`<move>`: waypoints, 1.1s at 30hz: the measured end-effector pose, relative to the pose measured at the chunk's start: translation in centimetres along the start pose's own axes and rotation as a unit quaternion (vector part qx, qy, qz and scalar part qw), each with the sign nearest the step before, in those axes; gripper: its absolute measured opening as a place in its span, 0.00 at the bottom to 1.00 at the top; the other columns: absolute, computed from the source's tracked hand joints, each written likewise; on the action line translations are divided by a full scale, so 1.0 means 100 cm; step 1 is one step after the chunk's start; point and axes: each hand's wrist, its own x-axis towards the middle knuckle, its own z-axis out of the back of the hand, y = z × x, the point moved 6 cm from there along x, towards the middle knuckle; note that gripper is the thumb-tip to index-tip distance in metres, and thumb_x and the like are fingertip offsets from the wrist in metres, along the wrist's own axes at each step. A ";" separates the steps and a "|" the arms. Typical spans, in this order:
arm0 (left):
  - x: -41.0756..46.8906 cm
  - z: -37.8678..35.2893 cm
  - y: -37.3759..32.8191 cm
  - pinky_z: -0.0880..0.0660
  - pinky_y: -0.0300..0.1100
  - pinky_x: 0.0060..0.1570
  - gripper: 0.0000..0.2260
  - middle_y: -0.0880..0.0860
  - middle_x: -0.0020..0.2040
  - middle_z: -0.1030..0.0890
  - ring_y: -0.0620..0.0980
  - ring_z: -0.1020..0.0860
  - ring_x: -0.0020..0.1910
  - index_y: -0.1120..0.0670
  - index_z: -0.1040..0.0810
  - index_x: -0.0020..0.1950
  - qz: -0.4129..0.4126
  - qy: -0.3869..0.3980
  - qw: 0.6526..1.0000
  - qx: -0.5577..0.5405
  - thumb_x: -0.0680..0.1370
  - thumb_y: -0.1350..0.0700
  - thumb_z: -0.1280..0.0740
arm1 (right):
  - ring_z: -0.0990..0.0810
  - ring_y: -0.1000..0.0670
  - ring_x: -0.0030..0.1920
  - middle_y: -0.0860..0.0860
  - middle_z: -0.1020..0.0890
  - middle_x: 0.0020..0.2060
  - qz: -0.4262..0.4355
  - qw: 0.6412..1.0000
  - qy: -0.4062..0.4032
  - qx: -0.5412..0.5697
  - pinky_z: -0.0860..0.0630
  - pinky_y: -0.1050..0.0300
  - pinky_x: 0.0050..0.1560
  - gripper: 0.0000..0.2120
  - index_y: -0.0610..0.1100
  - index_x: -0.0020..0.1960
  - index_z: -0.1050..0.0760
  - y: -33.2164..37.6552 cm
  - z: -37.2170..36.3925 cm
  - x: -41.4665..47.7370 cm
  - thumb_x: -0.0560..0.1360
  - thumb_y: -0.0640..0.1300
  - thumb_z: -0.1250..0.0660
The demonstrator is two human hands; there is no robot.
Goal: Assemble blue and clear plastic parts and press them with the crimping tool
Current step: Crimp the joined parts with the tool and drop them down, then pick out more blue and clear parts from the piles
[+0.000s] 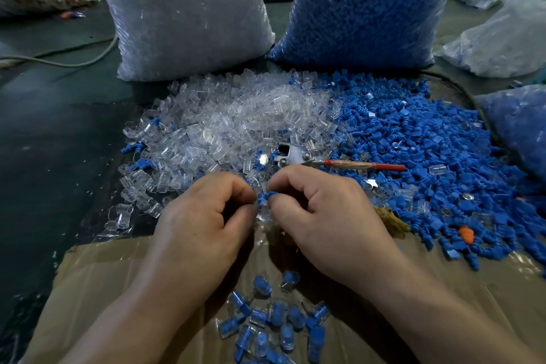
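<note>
My left hand [204, 216] and my right hand [319, 213] meet at the centre, fingers curled. Between their fingertips sits a small blue plastic part [263, 198], pinched by the right hand, with a clear plastic part [261, 214] just below it against the left fingers. Beyond the hands lies the crimping tool [298, 156], metal head left, red handle [381, 166] pointing right, resting on the parts. A heap of clear parts [236, 121] spreads left of it and a heap of blue parts [413, 151] right. Several assembled blue-and-clear pieces [274, 319] lie on the cardboard [103, 275] near me.
Two tall plastic sacks stand at the back, one of clear parts [183, 9] and one of blue parts [369, 3]. More bags lie at right [508, 32] and far left. A cable [59, 59] runs across the dark floor at left.
</note>
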 end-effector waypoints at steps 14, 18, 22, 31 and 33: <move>-0.003 -0.007 -0.011 0.25 0.41 0.42 0.09 0.39 0.47 0.27 0.41 0.25 0.43 0.44 0.19 0.50 -0.097 0.092 0.984 0.115 0.74 0.44 0.35 | 0.27 0.51 0.20 0.49 0.21 0.27 -0.121 0.948 0.092 0.278 0.34 0.62 0.20 0.09 0.51 0.44 0.23 -0.013 -0.007 -0.002 0.74 0.43 0.41; -0.004 0.000 -0.007 0.30 0.30 0.37 0.01 0.39 0.42 0.24 0.38 0.24 0.43 0.42 0.22 0.44 -0.074 0.035 0.994 0.070 0.74 0.47 0.31 | 0.28 0.50 0.21 0.48 0.22 0.28 -0.140 0.917 0.124 0.352 0.34 0.62 0.20 0.09 0.49 0.43 0.23 -0.010 -0.010 -0.004 0.75 0.41 0.41; -0.006 0.004 0.006 0.27 0.36 0.31 0.04 0.40 0.39 0.19 0.39 0.22 0.34 0.40 0.22 0.46 0.005 -0.032 0.994 -0.104 0.74 0.43 0.31 | 0.24 0.47 0.25 0.45 0.20 0.33 -0.141 0.903 0.108 0.392 0.29 0.59 0.22 0.07 0.44 0.45 0.25 -0.009 -0.008 -0.004 0.80 0.40 0.39; -0.010 -0.001 -0.005 0.17 0.49 0.36 0.08 0.46 0.41 0.16 0.46 0.17 0.38 0.40 0.19 0.49 -0.019 0.027 0.971 -0.237 0.72 0.43 0.31 | 0.22 0.47 0.32 0.45 0.20 0.31 -0.144 0.898 0.090 0.407 0.22 0.51 0.33 0.05 0.48 0.46 0.19 -0.005 -0.008 -0.007 0.78 0.44 0.33; -0.012 0.001 -0.009 0.17 0.40 0.39 0.06 0.43 0.43 0.16 0.45 0.16 0.40 0.40 0.20 0.49 -0.048 0.024 0.975 -0.217 0.73 0.49 0.29 | 0.22 0.47 0.32 0.45 0.20 0.31 -0.151 0.890 0.086 0.422 0.23 0.51 0.34 0.05 0.47 0.45 0.19 -0.006 -0.008 -0.008 0.78 0.44 0.33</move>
